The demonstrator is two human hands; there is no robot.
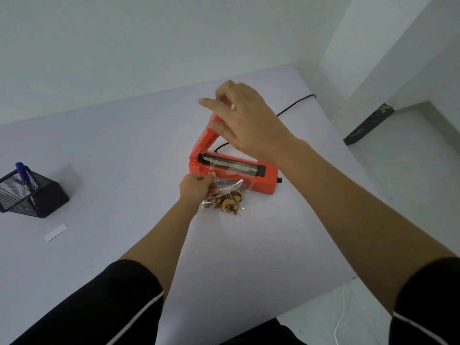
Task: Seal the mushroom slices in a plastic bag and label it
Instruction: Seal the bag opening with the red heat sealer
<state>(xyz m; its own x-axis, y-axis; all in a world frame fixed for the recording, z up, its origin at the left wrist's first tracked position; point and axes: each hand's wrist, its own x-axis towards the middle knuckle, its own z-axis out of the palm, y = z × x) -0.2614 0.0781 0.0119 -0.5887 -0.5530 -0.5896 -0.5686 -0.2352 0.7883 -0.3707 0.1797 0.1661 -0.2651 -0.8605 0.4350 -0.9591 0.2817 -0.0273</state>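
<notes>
left hand (196, 189): frame centre, arm outstretched, pinches plastic bag (225, 181) at its left edge | right hand (245, 118): above, thumb and fingers around orange heat sealer (263, 181) raised lever (207, 139) | bag mouth across sealing strip (231, 165), mushroom slices (227, 201) inside

Plain office-type room, small packing station, bare white walls (124, 46) meeting in a corner, pale worktop (119, 165), black mesh pen holder (42, 197) with blue pen (22, 171), orange heat sealer (264, 181) on black cord (296, 103), blank label strip (56, 232), light floor (410, 185).
</notes>
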